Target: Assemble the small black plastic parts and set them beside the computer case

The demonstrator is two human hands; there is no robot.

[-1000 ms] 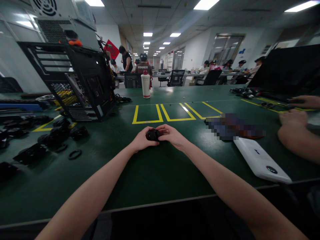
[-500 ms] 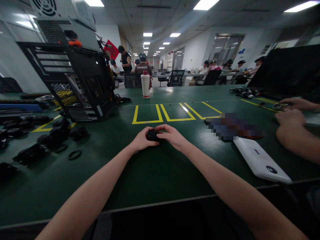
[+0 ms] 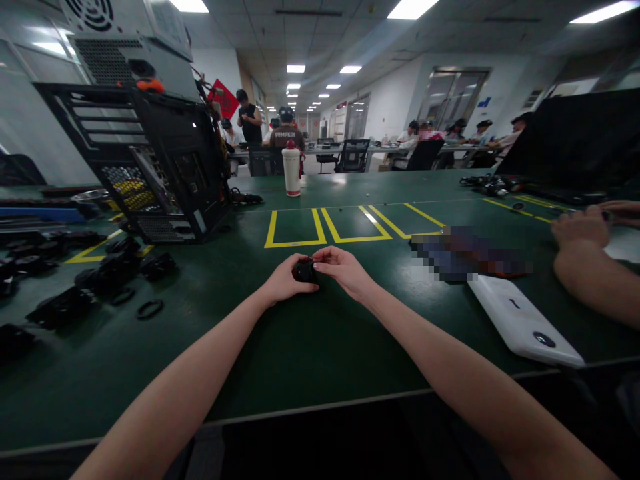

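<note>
A small black part [image 3: 304,271], blocky with a rounded side, is held just above or on the green table in front of me; its exact kind is hidden by my fingers. My left hand [image 3: 284,279] curls around its left side, thumb below and fingers above. At its upper right edge, my right hand [image 3: 343,270] has thumb and forefinger pinched together. Several similar black parts [image 3: 157,266] lie to the left, along with a black ring [image 3: 150,309].
A black computer case [image 3: 165,160] stands at the back left. A white bottle [image 3: 291,172] is beyond the yellow tape outlines [image 3: 295,244]. On the right are a white device [image 3: 525,321], a blurred-out object [image 3: 465,253] and a co-worker's hand [image 3: 583,230].
My right fingers have drawn closer together at the part's upper right edge, while my left hand keeps its hold. The co-worker's hands on the right have shifted slightly.
</note>
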